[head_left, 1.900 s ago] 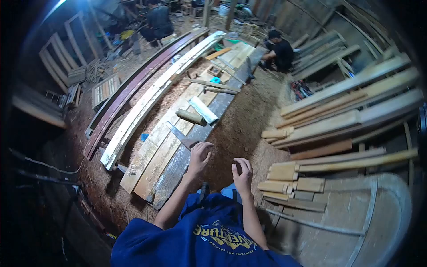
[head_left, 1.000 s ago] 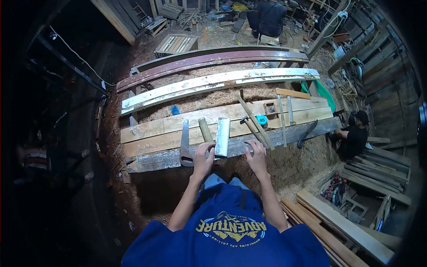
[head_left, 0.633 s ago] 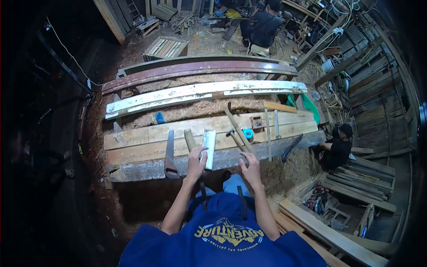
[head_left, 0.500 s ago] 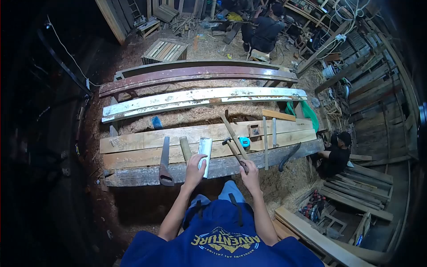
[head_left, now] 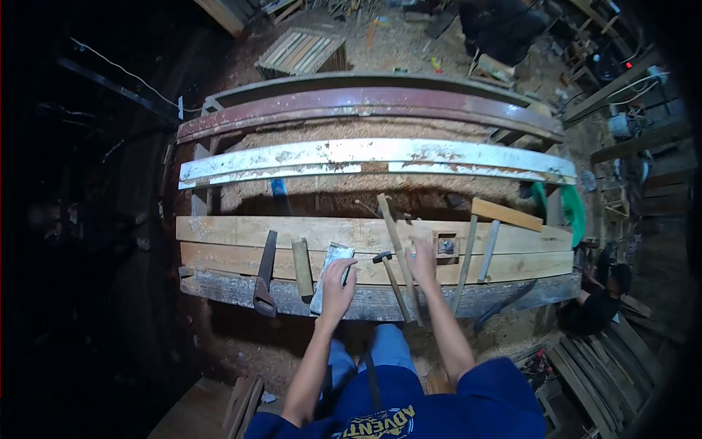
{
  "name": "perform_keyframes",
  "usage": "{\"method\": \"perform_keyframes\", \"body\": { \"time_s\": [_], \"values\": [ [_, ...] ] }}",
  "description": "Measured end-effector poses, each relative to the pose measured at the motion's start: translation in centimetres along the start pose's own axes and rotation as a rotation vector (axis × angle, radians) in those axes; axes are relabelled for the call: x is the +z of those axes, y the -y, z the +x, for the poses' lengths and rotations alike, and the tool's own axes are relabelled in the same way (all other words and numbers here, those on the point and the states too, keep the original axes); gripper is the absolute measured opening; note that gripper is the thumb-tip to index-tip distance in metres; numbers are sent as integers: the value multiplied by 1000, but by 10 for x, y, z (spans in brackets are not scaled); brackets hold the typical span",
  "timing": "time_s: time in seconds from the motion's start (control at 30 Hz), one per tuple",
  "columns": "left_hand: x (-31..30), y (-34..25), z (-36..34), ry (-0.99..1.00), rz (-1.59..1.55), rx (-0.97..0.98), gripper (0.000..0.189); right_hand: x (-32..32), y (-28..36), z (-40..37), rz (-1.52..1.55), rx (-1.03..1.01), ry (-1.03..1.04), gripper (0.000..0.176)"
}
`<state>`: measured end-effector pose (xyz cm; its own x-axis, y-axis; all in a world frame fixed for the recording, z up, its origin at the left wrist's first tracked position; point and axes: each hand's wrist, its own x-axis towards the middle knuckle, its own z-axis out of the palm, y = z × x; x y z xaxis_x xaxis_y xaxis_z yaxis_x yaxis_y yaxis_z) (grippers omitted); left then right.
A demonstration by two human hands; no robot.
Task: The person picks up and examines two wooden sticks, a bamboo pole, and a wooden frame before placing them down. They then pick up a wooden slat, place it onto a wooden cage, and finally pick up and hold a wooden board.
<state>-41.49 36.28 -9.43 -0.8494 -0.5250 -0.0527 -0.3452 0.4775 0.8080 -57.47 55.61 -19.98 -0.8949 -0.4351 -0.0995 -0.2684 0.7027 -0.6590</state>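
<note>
My left hand point(head_left: 338, 291) is closed over the right side of a pale, flat rectangular piece point(head_left: 324, 289) on the bench; a thin dark item shows by its fingers. Under the blurred fingers of my right hand point(head_left: 423, 267) is a teal tape measure point(head_left: 413, 254), mostly covered. Between my hands lie a hammer point(head_left: 393, 282) and a longer wooden-handled tool point(head_left: 393, 233). Left of the pale piece are a round wooden piece point(head_left: 301, 269) and a handsaw point(head_left: 265, 282).
The plank bench point(head_left: 227, 256) has a small square wooden frame point(head_left: 447, 246), thin sticks point(head_left: 464, 267) and an orange-brown wood strip point(head_left: 508, 214). Beyond are a white beam point(head_left: 292, 156) and a reddish beam point(head_left: 292, 110). A person in dark clothes point(head_left: 596, 307) is at the right.
My right hand has let go of the hammer handle and moved forward onto the tape measure. The hammer now lies on the bench. The left hand stays at the pale piece, which is more tilted.
</note>
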Motion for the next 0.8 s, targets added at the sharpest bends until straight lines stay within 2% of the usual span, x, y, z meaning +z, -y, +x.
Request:
{"method": "perform_keyframes", "body": {
  "time_s": [0.2, 0.23, 0.27, 0.33, 0.37, 0.4, 0.47, 0.5, 0.67, 0.73, 0.8],
  "values": [
    [60, -8, 34, 40, 55, -84, 24, 51, -54, 97, 41, 25, 45, 45],
    [67, -9, 39, 50, 54, -100, 24, 61, -58, 101, -10, 39, 3, 36],
    [72, -12, 41, 53, 64, -108, 24, 64, -65, 103, 0, 43, 12, 36],
    [79, -13, 54, 56, 71, -137, 24, 82, -85, 115, 140, 85, 79, 22],
    [83, -12, 60, 63, 83, -142, 24, 89, -93, 115, 244, 61, 3, 13],
    [89, -5, 68, 69, 96, -137, 24, 96, -103, 114, 257, 68, -2, 13],
    [110, 13, 82, 97, 106, -170, 26, 113, -132, 108, 177, -103, -68, 20],
    [125, 33, 88, 99, 118, -153, 29, 125, -139, 107, 103, -164, -170, 26],
    [179, 68, 119, 120, 97, -185, 38, 118, -135, 107, 49, -193, -170, 28],
    [193, 76, 129, 51, 92, -133, 41, 116, -132, 109, 110, -170, -153, 33],
    [203, 83, 134, 75, 165, -136, 43, 116, -130, 109, 96, -166, -143, 33]
  ]
}}
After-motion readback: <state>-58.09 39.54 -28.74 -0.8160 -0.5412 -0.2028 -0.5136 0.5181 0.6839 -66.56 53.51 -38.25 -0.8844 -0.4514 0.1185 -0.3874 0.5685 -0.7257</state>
